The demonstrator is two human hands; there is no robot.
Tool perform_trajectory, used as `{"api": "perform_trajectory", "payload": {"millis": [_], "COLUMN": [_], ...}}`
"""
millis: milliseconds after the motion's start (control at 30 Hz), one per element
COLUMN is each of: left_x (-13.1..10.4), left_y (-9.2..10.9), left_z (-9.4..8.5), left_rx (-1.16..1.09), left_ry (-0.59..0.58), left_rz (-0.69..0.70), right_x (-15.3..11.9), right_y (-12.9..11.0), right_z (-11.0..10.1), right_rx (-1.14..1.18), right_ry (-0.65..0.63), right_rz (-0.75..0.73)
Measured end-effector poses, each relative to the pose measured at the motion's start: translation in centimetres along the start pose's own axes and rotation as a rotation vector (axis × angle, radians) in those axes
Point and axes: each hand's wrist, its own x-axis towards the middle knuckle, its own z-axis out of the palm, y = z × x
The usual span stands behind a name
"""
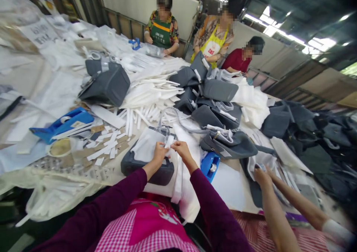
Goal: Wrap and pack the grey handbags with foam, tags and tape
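A dark grey handbag (163, 174) lies on the table in front of me, with a white sheet (145, 144) over its top. My left hand (160, 152) is closed in a pinch at the lower end of a small white strip (169, 141) above the bag. Beside it, my right hand (180, 148) pinches at the strip's right side, fingertips close to the left ones. A clear-wrapped handle (164, 128) rises behind the strip. Long white padding (178, 174) runs along the bag's right side.
Blue tape dispensers (209, 166) (65, 121) stand right and left. Cut white strips (107, 144) lie at left, near a tape roll (60, 147). Grey bags (220, 114) pile up ahead. A co-worker's hands (262, 175) work at right; several people stand across the table.
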Motion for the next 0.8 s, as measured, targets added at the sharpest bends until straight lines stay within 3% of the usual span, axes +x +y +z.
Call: {"api": "perform_trajectory", "payload": {"millis": [167, 367, 600, 800], "left_x": [0.0, 0.1, 0.2, 0.6], "left_y": [-0.4, -0.9, -1.1, -1.2], "left_z": [0.1, 0.2, 0.3, 0.1], "left_rx": [-0.019, 0.027, 0.056, 0.065], "left_ry": [0.020, 0.049, 0.026, 0.010], "left_rz": [0.049, 0.086, 0.120, 0.135], "right_x": [3.9, 6.0, 6.8, 6.4], "right_y": [-1.7, -1.9, -1.5, -1.2], "right_z": [2.1, 3.1, 2.8, 0.6], "right_rx": [-0.348, -0.634, -0.703, -0.632], "right_ry": [-0.104, -0.066, -0.132, -0.208], "right_rz": [0.083, 0.148, 0.090, 0.021]}}
